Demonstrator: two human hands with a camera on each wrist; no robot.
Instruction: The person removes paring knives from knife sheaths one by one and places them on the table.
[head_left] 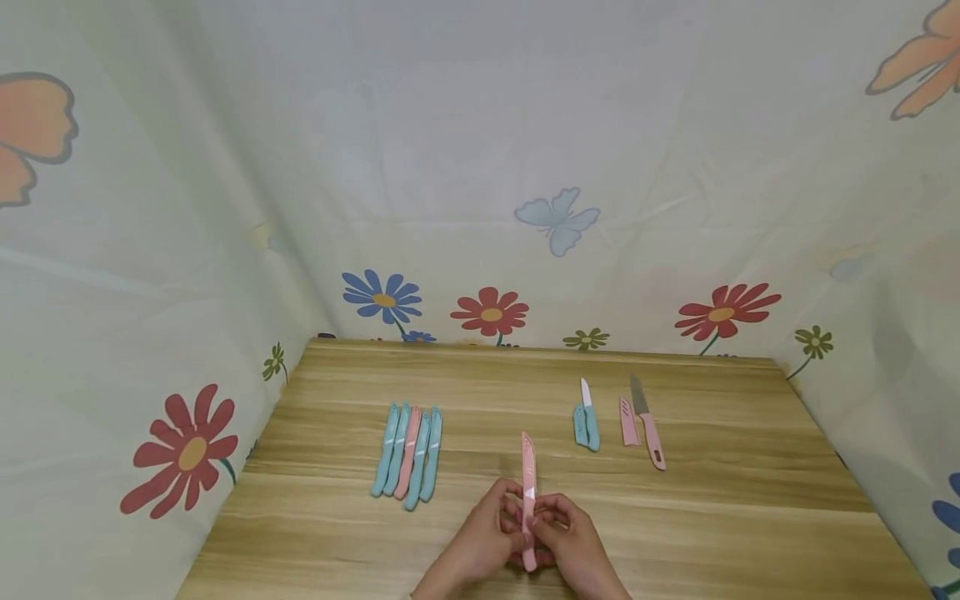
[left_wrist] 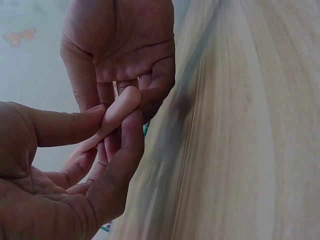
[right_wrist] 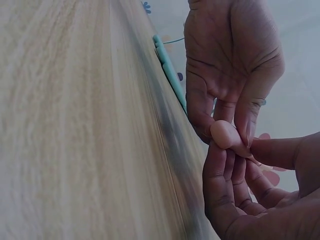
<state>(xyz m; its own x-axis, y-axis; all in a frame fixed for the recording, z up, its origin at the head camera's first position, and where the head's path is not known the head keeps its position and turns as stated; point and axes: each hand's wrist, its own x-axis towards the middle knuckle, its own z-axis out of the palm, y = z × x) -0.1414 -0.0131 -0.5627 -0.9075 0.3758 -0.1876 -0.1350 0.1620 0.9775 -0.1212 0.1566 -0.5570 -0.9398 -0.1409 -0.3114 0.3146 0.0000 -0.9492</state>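
Observation:
In the head view, a pink sheathed knife (head_left: 529, 475) points away from me near the table's front, its blade end up and its handle between my hands. My left hand (head_left: 480, 537) pinches the handle from the left side, thumb on top. From the right, my right hand (head_left: 573, 542) pinches the same handle. Both wrist views show the rounded butt of the pink handle (left_wrist: 122, 107) between the thumbs and fingers of the left hand (left_wrist: 75, 175) and the right hand (right_wrist: 265, 195). The sheathed end is mostly hidden behind fingers there.
Left on the wooden table (head_left: 315, 533) lies a row of several sheathed knives, turquoise ones (head_left: 386, 454) and a pink one (head_left: 407, 454). At right lie a bare-bladed turquoise knife (head_left: 591, 425), its sheath (head_left: 580, 427), a bare-bladed pink knife (head_left: 652, 437) and a pink sheath (head_left: 628, 423).

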